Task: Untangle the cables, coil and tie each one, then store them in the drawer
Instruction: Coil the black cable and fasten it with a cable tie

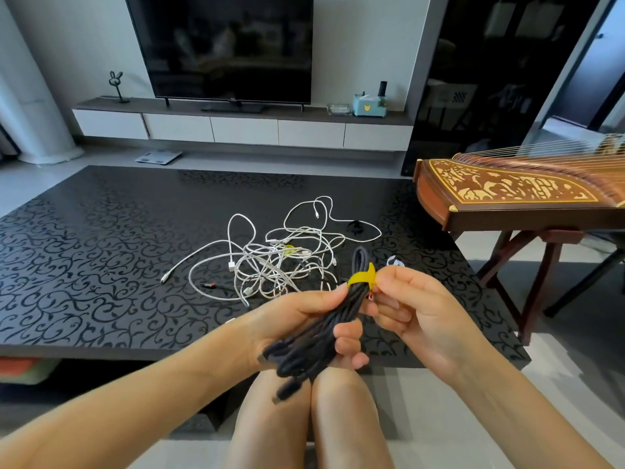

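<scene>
Head view: left grip holds the coiled black cable over the near edge of the desk, right grip pinching its yellow tie. White cables lie tangled mid-desk, and storing seems well ahead.

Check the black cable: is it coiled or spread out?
Coiled: black cable bundled in the left hand, yellow tie around it.
</scene>
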Action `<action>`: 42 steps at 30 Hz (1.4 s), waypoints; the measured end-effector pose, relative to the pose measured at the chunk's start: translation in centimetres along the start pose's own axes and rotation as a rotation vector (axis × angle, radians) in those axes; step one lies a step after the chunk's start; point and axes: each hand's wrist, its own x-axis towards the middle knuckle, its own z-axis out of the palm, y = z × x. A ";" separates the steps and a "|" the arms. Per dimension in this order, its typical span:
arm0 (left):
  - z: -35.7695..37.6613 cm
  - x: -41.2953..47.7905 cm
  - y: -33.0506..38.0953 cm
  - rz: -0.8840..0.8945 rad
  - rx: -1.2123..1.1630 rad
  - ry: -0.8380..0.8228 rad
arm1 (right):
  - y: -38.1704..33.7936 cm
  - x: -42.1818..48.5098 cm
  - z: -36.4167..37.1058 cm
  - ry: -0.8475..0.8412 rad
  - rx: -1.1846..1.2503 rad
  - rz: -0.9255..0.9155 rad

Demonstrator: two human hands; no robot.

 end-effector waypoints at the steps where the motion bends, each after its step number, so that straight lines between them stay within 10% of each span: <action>1: 0.0 0.0 -0.1 0.016 0.054 0.062 | 0.0 0.0 -0.3 0.012 -0.028 0.005; 16: -0.1 4.6 0.2 0.086 1.829 1.202 | 2.8 2.0 1.6 0.447 -0.767 -0.277; 20: -0.4 4.3 1.0 -0.016 2.086 1.086 | 3.2 2.0 1.0 0.432 -0.662 -0.213; 26: 0.4 3.7 0.4 0.360 1.876 0.924 | 2.5 1.2 0.2 0.335 -0.441 -0.196; 42: 1.4 3.5 1.5 0.528 2.081 0.780 | 1.1 0.7 0.8 0.345 -0.751 -0.379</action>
